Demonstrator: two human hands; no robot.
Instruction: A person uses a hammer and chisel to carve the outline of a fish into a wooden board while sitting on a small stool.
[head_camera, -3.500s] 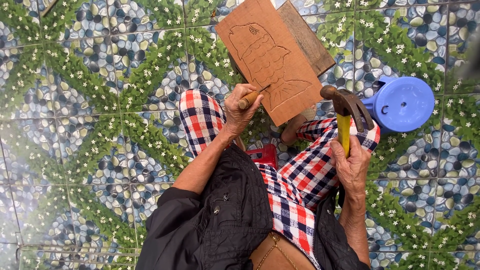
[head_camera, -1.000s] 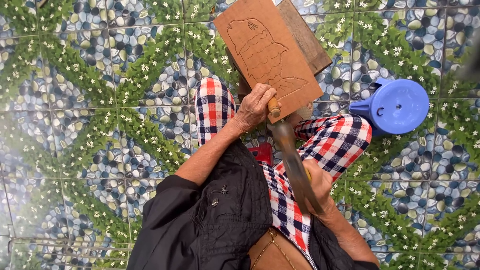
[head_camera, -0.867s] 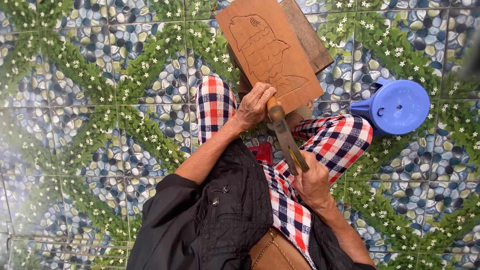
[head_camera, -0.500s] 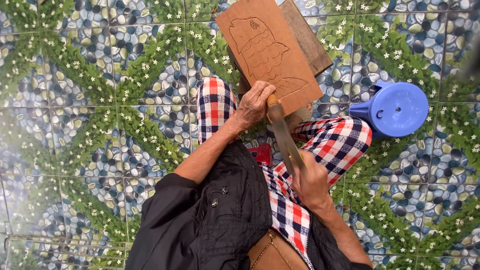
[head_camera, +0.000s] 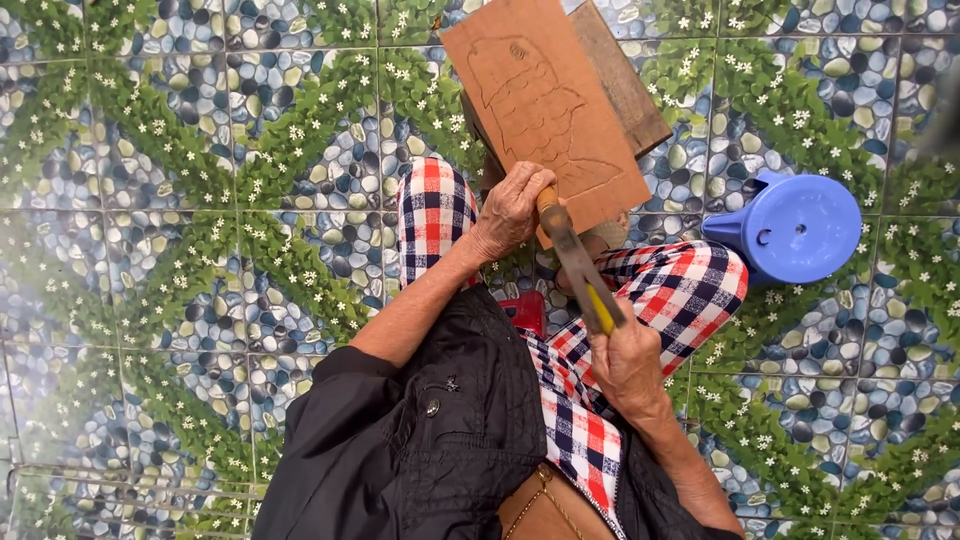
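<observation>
On the tiled floor (head_camera: 180, 250), a person sits with a board (head_camera: 545, 100) leaning against the knees.

Grip, left: left hand (head_camera: 510, 205) clenched round a chisel (head_camera: 547, 200). Only its wooden butt shows above the fist, and the blade is hidden. The fist lies against the board's lower edge.

Grip, right: right hand (head_camera: 625, 365) closed round the yellow shaft of a hammer (head_camera: 585, 275). The head is blurred and sits at or just by the chisel butt; I cannot tell whether they touch.

Step, as I judge it: a striking stroke in carving, hammer on chisel, worked at the low end of the outline.

Next move calls for: the chisel held steady on the drawn line and a square, measured blow, so the edge does not skid across the face.

Materials:
- Board: flat, rectangular, pale brown wood with a matt face. A fish-like figure is cut or drawn on it in shallow lines.
- Plank (head_camera: 625, 80): darker, lying under the board, jutting out to the right.
- Stool (head_camera: 795, 225): blue moulded plastic, smooth, round top, near the right knee, apart from the board.
- Floor: glossy tiles printed with pebbles and bands of leaves with white flowers.
- Clothing: checked trousers (head_camera: 690, 290) in red, white and navy; a dark jacket (head_camera: 430, 440).
</observation>
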